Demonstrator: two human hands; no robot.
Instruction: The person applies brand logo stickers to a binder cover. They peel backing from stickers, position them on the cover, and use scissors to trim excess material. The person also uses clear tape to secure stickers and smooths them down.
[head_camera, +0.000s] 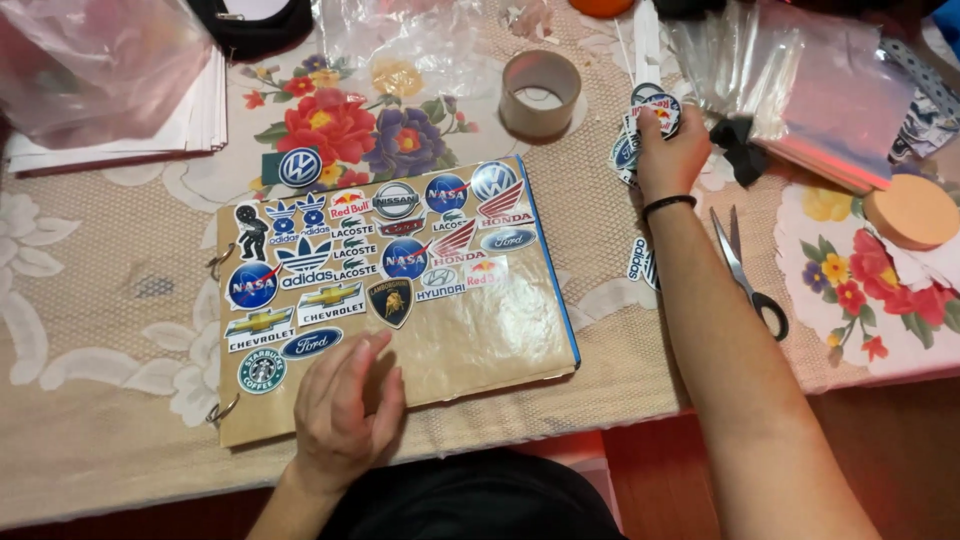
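Brown ring-bound board (470, 340), upper half covered in logo stickers, lies flat at table centre. Left hand (345, 405) rests on its lower edge, palm down, fingers loosely spread, gripping nothing. Right hand (668, 150) reaches far right, fingers pinched on a round sticker (657, 108) atop a loose pile. Scissors (745, 270) just beside right forearm. Tape roll (540, 92) behind. Floral lace tablecloth (100, 330); clear plastic sleeves (800, 90) and a paper stack (190, 125) at the far edge.

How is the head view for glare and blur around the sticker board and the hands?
Head view: glossy sheen on the brown sticker board below its stickers; left hand casts a soft shadow there; right hand on the loose stickers stays sharp; clear plastic bags show pinkish glare; edges slightly soft.
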